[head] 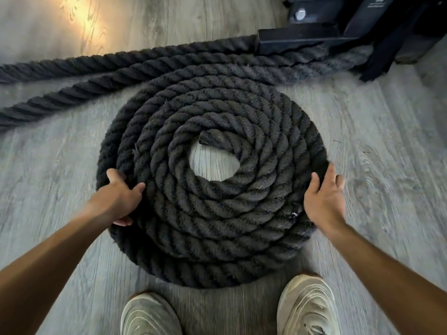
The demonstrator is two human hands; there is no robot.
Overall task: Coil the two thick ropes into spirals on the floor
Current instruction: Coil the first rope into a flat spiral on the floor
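A thick black rope lies wound into a flat spiral (212,209) on the grey wood floor, its cut end at the centre beside a small bare hole. My left hand (116,199) grips the outer turn on the spiral's left edge, fingers curled under it. At the right edge my right hand (324,201) rests flat against the outermost turn with its fingers spread. Two more lengths of black rope (101,66) run uncoiled across the floor behind the spiral, from the left side toward the far right; whether both belong to the second rope I cannot tell.
A black metal base (314,37) with a bolt and a strap stands at the far right, where the rope lengths lead. My two pale sneakers (307,308) stand just in front of the spiral. A patch of warm light falls on the floor at the far left.
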